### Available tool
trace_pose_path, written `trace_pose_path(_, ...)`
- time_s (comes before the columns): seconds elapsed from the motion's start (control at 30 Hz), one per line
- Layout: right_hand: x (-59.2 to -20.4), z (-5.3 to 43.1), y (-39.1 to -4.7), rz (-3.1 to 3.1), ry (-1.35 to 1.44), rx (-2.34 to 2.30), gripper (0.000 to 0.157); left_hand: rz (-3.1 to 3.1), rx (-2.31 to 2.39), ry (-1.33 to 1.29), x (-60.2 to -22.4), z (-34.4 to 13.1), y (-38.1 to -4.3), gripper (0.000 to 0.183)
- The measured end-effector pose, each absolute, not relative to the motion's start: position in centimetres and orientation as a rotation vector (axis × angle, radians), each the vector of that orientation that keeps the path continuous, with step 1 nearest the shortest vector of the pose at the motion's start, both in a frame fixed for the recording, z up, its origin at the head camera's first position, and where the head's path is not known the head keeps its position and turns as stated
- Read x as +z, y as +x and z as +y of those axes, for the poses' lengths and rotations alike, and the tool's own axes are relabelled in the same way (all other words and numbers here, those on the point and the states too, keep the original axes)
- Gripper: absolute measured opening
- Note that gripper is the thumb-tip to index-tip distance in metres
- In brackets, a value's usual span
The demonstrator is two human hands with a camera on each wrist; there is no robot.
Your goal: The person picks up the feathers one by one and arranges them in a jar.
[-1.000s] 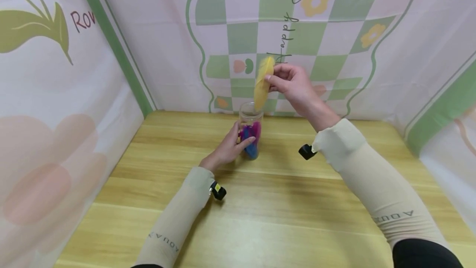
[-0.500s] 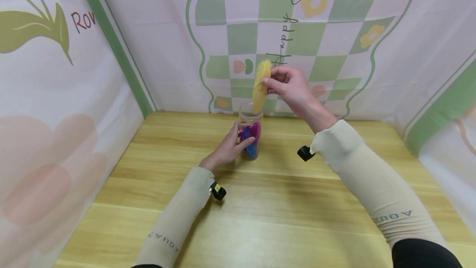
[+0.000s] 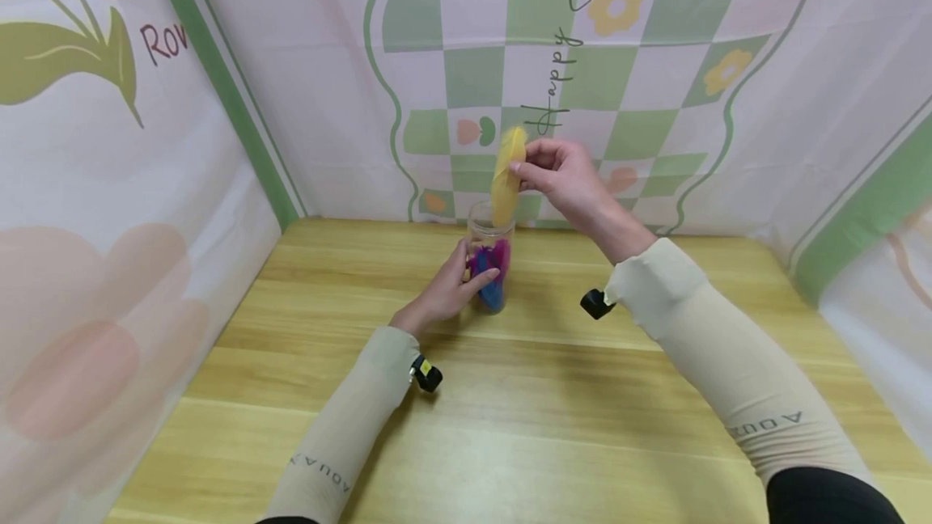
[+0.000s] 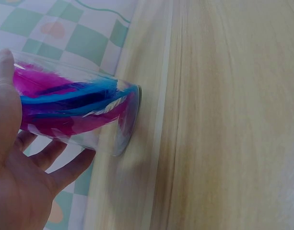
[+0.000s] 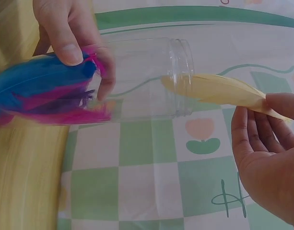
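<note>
A clear jar (image 3: 480,221) stands upright near the back of the table, its screw-thread mouth uncovered. My left hand (image 3: 445,285) grips its side, thumb across the front and fingers around the far side. Inside, low down, are blue, magenta and purple feathers (image 4: 75,98). Above the mouth my right hand (image 3: 564,180) pinches a yellow feather (image 3: 507,176) between thumb and fingers. In the right wrist view, the lower tip of the yellow feather (image 5: 218,88) is just inside the jar's mouth (image 5: 182,76), while the pinched end stays outside.
The wood-grain table (image 3: 510,427) reaches forward from the jar. Behind it hangs a green-and-white checked cloth (image 3: 476,75), close to the jar. More printed cloth (image 3: 109,265) walls off the left side, and another sheet (image 3: 881,184) the right.
My right hand has come down and slightly left with the yellow feather, so its lower tip has dropped into the jar's mouth. The left hand and jar have stayed put.
</note>
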State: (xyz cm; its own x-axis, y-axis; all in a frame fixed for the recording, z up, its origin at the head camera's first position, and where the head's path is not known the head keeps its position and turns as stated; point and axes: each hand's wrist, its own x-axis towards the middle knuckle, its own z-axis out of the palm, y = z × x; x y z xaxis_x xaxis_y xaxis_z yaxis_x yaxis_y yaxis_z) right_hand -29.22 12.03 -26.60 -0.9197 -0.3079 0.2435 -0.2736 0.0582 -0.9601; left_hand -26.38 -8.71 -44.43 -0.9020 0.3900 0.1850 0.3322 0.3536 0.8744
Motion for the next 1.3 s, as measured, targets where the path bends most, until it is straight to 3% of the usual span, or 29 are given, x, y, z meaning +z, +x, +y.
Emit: trace_pose_path(1.3, -28.8, 11.7, -28.8, 2.362, -0.569, -1.878, 0.020, 2.509, 1.638, 0.688, -44.6, -8.7, -26.5, 0.064)
